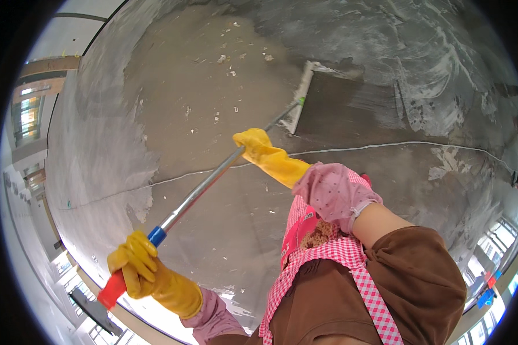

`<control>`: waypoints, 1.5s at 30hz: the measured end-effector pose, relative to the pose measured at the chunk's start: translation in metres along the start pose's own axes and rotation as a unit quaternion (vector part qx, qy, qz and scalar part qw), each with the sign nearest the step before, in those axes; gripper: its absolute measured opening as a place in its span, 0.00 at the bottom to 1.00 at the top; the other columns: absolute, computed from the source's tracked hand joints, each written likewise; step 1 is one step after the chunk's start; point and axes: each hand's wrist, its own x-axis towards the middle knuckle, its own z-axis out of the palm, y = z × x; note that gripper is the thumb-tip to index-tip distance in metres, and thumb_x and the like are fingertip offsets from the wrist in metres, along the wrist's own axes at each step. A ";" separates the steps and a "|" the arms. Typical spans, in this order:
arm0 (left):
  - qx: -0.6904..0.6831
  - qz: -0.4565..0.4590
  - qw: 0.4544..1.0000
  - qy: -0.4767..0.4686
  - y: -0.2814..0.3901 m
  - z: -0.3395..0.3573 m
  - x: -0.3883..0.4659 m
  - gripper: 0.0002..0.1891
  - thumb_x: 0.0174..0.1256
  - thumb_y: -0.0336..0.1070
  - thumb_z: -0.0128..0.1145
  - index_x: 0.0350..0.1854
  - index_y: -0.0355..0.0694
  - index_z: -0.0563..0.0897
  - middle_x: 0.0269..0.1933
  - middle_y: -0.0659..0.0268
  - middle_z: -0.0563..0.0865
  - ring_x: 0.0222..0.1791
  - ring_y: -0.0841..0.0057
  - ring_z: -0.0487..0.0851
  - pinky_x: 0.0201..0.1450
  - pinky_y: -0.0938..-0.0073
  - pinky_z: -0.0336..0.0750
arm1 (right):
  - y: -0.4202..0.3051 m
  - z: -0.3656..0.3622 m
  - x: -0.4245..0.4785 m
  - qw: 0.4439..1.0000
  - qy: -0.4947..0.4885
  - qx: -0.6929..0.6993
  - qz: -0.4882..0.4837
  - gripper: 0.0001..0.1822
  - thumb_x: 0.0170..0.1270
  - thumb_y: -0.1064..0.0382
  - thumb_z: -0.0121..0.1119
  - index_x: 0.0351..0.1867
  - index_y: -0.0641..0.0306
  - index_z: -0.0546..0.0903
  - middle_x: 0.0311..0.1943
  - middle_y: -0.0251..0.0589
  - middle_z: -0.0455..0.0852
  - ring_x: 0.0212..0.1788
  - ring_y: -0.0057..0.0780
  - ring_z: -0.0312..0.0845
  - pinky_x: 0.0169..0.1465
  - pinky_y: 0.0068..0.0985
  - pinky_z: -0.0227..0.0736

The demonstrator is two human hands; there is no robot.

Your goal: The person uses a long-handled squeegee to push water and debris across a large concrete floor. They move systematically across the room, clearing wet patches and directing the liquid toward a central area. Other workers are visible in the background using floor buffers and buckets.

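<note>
My left hand (134,263), in a yellow rubber glove, grips the upper end of a long metal pole (198,192), between its blue collar and red end. Farther down the pole is my right hand (254,144), gloved in yellow too and closed around the shaft. The pole ends at a wide, pale floor squeegee or scraper head (302,97) with a green spot at the joint. That head lies on the wet grey floor (336,103), with whitish residue along its edge and at its far corner.
A thin pale cord or hose (362,147) runs across the floor. Murky liquid (190,77) with white flakes spreads beyond the pole. White smears mark the floor at the upper right. A wall with windows (28,116) stands at the left; blue and red items (487,297) are at the lower right.
</note>
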 end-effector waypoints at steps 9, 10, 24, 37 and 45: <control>0.099 0.054 0.991 0.067 -0.001 -0.022 0.019 0.11 0.66 0.24 0.42 0.24 0.42 0.70 0.08 0.74 0.62 0.10 0.83 0.57 0.25 0.78 0.58 | -0.046 0.090 0.119 0.978 -0.188 -0.033 -0.085 0.09 0.41 0.66 0.65 0.27 0.48 0.83 0.25 0.41 0.83 0.34 0.47 0.81 0.35 0.38 0.71; 0.083 0.056 0.988 0.117 0.004 -0.032 0.015 0.11 0.67 0.25 0.42 0.24 0.42 0.70 0.08 0.74 0.62 0.10 0.83 0.57 0.25 0.78 0.58 | -0.050 0.083 0.114 0.981 -0.184 0.053 -0.013 0.08 0.42 0.66 0.65 0.26 0.48 0.83 0.24 0.41 0.83 0.33 0.47 0.80 0.34 0.38 0.70; -0.166 -0.121 0.974 0.102 -0.189 0.014 0.085 0.05 0.64 0.29 0.54 0.39 0.37 0.80 0.18 0.65 0.76 0.20 0.72 0.72 0.32 0.63 0.72 | 0.173 -0.080 0.096 0.976 -0.089 -0.198 0.036 0.07 0.40 0.57 0.65 0.21 0.53 0.81 0.20 0.45 0.80 0.30 0.50 0.79 0.33 0.41 0.70; 0.124 -0.056 0.977 0.164 -0.127 -0.084 0.286 0.10 0.61 0.25 0.47 0.23 0.43 0.66 0.09 0.74 0.60 0.14 0.82 0.55 0.29 0.75 0.52 | 0.024 0.154 0.404 0.950 -0.300 -0.075 -0.044 0.06 0.43 0.62 0.65 0.26 0.49 0.86 0.27 0.41 0.87 0.37 0.46 0.84 0.43 0.37 0.74; 0.327 -0.031 0.917 0.226 -0.178 -0.022 0.341 0.11 0.52 0.24 0.43 0.14 0.42 0.61 0.12 0.66 0.63 0.16 0.75 0.61 0.30 0.70 0.63 | 0.026 0.195 0.500 0.928 -0.348 -0.087 -0.101 0.09 0.46 0.60 0.66 0.33 0.48 0.86 0.32 0.38 0.88 0.40 0.46 0.85 0.40 0.38 0.76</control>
